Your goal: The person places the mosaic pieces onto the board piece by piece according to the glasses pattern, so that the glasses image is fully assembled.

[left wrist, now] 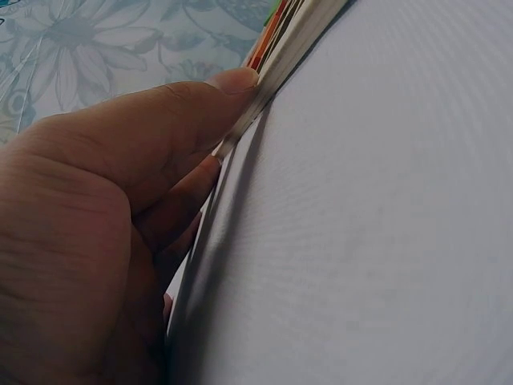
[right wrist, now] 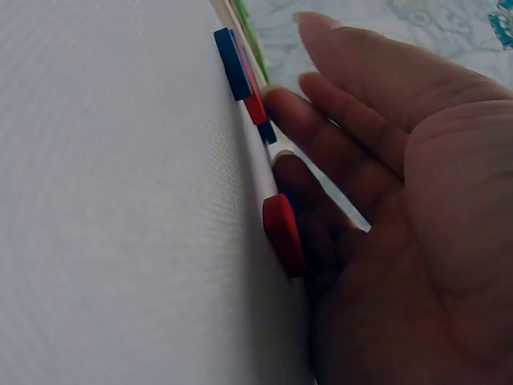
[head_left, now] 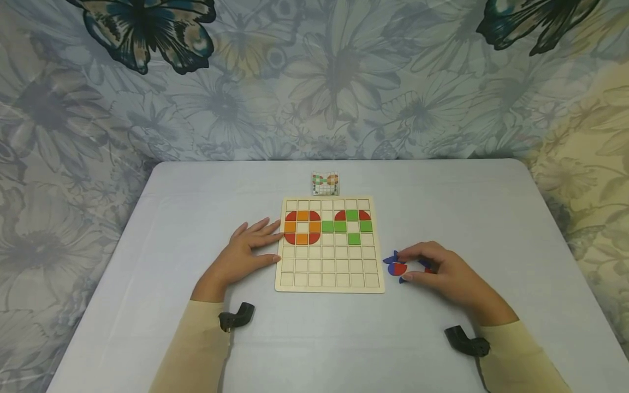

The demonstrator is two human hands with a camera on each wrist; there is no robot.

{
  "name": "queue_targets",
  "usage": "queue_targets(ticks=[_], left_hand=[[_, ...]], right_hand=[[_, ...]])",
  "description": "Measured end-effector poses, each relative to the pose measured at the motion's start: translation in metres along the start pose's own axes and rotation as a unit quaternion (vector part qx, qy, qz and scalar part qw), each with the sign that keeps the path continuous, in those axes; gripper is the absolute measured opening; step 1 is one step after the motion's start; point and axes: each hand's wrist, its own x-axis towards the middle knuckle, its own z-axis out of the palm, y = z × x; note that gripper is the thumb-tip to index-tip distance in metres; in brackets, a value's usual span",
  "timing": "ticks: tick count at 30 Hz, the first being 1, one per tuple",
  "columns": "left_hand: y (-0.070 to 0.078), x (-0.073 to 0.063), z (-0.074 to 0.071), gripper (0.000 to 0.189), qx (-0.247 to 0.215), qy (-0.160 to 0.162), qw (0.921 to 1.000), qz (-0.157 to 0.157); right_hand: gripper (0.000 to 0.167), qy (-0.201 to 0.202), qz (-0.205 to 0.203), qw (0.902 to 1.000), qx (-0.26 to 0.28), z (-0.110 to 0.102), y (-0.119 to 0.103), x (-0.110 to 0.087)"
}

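A pale wooden grid board (head_left: 329, 266) lies on the table, with red, orange and green pieces set in its upper rows. My left hand (head_left: 250, 248) rests at its left side, fingers spread and straight, fingertips and thumb touching the edge. To the right of the board, my right hand (head_left: 444, 270) hovers over a small group of loose pieces, thumb and forefinger apart. Between them lie a red piece (head_left: 401, 268) and a blue piece (head_left: 390, 260). The right wrist view shows another red piece (right wrist: 282, 233) below the fingers, partly hidden, and nothing gripped.
Just beyond the board's far edge stands a small pattern card (head_left: 325, 184) showing a coloured grid design. A white cloth covers the table (head_left: 196, 191). Behind it hangs a floral backdrop (head_left: 339, 82) with butterflies. Each wrist carries a black camera mount (head_left: 237, 316).
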Motion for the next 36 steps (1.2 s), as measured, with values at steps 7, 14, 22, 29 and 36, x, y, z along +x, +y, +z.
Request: queue_targets(ticks=[7, 14, 22, 29, 36], left_hand=[[0.000, 0.000, 0.000, 0.062, -0.001, 0.001, 1.0000, -0.001], [0.002, 0.000, -0.001, 0.061, 0.000, 0.001, 1.0000, 0.000], [0.001, -0.001, 0.000, 0.061, 0.000, 0.003, 1.0000, -0.002], [0.001, -0.001, 0.000, 0.062, -0.002, 0.003, 1.0000, -0.002], [0.000, -0.001, 0.000, 0.062, 0.002, 0.003, 1.0000, 0.002]], right_hand=[[0.033, -0.002, -0.027, 0.9990, -0.036, 0.004, 0.000, 0.001], [0.028, 0.007, -0.036, 0.9959, -0.083, 0.009, -0.005, 0.006], [0.019, 0.017, -0.016, 0.9937, -0.109, 0.012, -0.010, 0.007], [0.025, 0.019, 0.004, 0.9914, -0.129, 0.015, -0.014, 0.008], [0.021, 0.028, 0.018, 0.9863, -0.162, 0.013, -0.014, 0.007]])
